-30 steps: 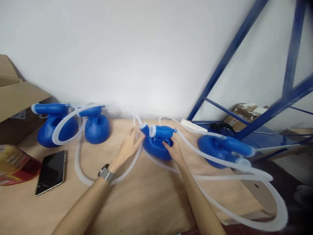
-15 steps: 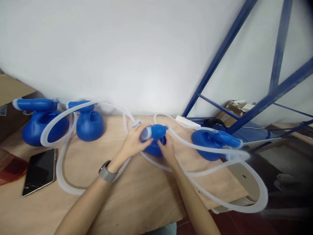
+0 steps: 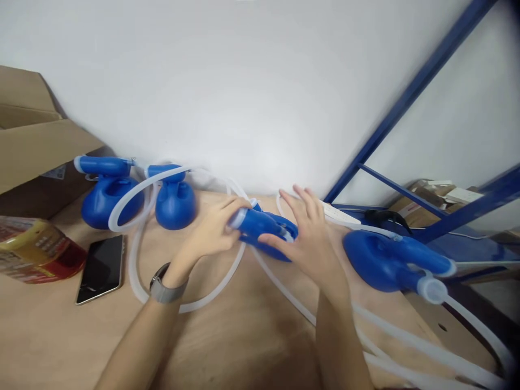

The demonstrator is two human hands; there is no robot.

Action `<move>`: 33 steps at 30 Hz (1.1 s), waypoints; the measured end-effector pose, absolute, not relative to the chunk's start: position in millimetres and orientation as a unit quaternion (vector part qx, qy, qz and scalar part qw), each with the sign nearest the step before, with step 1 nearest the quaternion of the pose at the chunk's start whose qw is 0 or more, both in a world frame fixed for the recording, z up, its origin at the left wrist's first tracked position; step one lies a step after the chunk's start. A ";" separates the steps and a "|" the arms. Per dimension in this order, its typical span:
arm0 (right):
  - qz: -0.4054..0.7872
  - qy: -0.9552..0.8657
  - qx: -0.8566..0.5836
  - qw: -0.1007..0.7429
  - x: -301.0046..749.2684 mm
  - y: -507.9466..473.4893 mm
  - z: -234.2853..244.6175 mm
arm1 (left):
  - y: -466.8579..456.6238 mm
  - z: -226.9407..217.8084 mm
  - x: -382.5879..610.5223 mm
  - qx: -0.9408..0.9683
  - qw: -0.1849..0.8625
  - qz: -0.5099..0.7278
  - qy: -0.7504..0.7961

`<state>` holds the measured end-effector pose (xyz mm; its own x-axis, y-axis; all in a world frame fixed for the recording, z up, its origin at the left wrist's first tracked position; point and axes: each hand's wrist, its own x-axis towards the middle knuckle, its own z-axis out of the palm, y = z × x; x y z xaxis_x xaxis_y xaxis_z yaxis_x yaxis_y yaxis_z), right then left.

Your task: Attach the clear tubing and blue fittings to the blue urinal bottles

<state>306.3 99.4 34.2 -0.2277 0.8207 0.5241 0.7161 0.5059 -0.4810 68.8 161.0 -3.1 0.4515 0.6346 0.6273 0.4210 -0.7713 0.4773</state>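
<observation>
A blue plastic pump-like vessel (image 3: pixel 264 230) with a long neck lies in the middle of the wooden table (image 3: pixel 244 336). My left hand (image 3: pixel 211 233), a watch on its wrist, is closed round the pale end of the neck. My right hand (image 3: pixel 311 235) rests against the vessel's right side, thumb touching it and the other fingers spread out above. Clear tubing (image 3: pixel 211 292) loops from the vessel across the table.
Two more blue vessels (image 3: pixel 109 195) (image 3: pixel 174 197) stand at the back left, another (image 3: pixel 385 260) at the right. A phone (image 3: pixel 101 262) and a red packet (image 3: pixel 36 249) lie at left by a cardboard box (image 3: pixel 32 146). Blue shelving (image 3: pixel 406 97) and a white power strip (image 3: pixel 339 214) are at right.
My right hand has come off the vessel's base and opened its fingers above its right side. My left hand has closed tighter round the neck. The view has shifted closer.
</observation>
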 end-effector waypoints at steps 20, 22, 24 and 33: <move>-0.254 -0.785 -0.413 0.387 293.5 124.7 10.0 | 136.4 2.9 104.2 0.713 0.043 0.514 0.475; -0.228 -0.792 -0.419 0.381 293.6 127.0 9.6 | 138.5 4.1 102.4 0.703 0.087 0.528 0.469; -0.181 -0.805 -0.415 0.383 296.1 131.3 9.0 | 142.1 5.5 97.4 0.671 0.153 0.554 0.468; -0.058 -0.825 -0.373 0.422 327.8 148.7 12.0 | 141.4 32.4 69.1 0.658 0.251 0.511 0.493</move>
